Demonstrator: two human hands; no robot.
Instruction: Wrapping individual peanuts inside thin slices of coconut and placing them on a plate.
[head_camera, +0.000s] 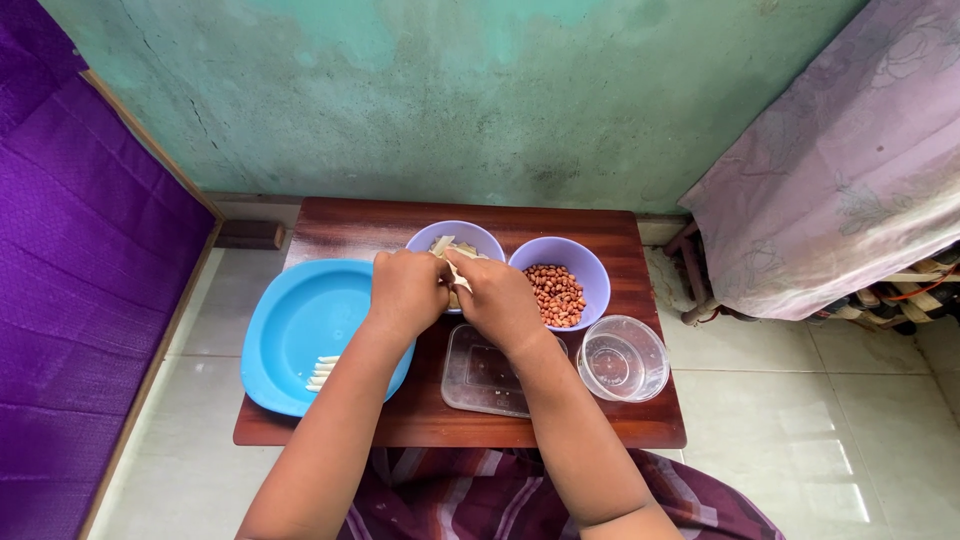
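On a low wooden table (600, 425), a blue plate (290, 330) at left carries a few pale cut strips (322, 373). At centre, the left hand (405, 292) and right hand (497, 300) meet over a lilac bowl (470, 236), both pinched on a pale strip (455, 268), apparently splitting it. Peanuts (556, 293) fill a second bowl; a clear tub (622, 358) stands at right.

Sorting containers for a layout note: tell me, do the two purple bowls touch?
Cannot tell: in the head view the right hand hides where the bowls meet.
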